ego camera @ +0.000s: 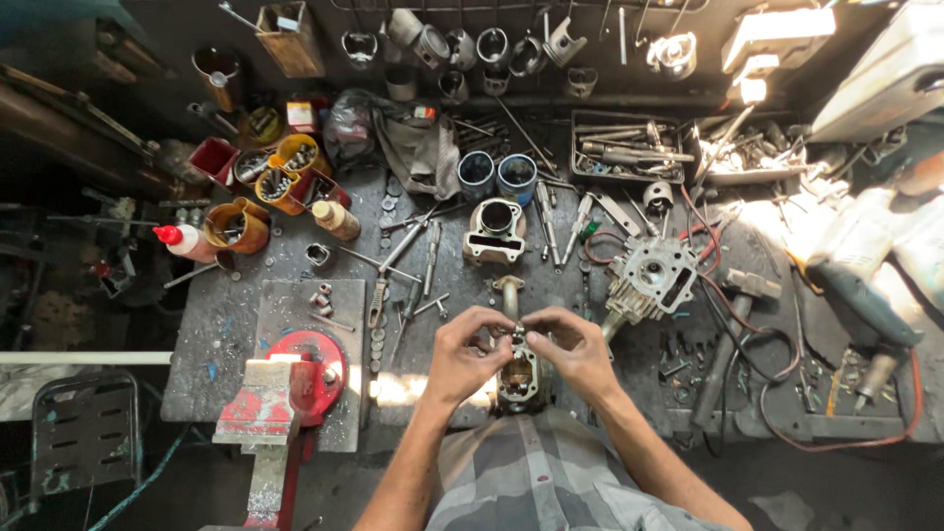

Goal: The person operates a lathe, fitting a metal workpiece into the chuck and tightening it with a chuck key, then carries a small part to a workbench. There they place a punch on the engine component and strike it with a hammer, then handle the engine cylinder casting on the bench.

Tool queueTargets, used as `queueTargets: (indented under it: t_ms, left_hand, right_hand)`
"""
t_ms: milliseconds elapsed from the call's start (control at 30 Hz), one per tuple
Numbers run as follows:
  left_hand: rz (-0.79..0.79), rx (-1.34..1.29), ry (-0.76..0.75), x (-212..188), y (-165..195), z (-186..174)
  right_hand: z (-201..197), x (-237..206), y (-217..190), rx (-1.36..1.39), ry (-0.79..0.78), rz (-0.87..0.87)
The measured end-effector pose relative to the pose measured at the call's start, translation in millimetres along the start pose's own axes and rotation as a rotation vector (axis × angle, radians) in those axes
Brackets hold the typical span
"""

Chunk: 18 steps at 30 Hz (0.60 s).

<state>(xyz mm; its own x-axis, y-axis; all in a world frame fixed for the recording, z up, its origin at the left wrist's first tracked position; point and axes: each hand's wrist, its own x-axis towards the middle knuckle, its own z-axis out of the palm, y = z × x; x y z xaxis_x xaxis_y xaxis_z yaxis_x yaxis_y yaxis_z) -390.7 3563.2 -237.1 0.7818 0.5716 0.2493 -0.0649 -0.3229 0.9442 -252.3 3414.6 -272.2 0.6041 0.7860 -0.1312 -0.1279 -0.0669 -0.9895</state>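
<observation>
While a small metal part [518, 335] is pinched between the fingertips of the left hand [462, 352] and right hand [578, 349], it is held above the bench [226, 324], near a finned cylinder head [651, 274].

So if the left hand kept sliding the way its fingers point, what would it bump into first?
The left hand points right, toward the right hand. It would probably meet the small metal part pinched between both hands first, then the right fingertips.

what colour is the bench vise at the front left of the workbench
Red, with worn, chipped paint showing pale metal on top of the bench vise. The head view, the only one, shows it clearly.
</observation>
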Motion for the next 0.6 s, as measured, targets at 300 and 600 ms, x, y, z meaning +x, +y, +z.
queueTargets:
  t_ms: [300, 600]
  left_hand:
    - [0.131, -0.009, -0.135, 10, 15, -6]
    - [0.194, 0.037, -0.145, 16, 6, -12]
  right_hand:
    - [-2, 8, 3, -0.017, 0.01, 0.047]
    - [-3, 6, 6, 0.06, 0.051, 0.041]
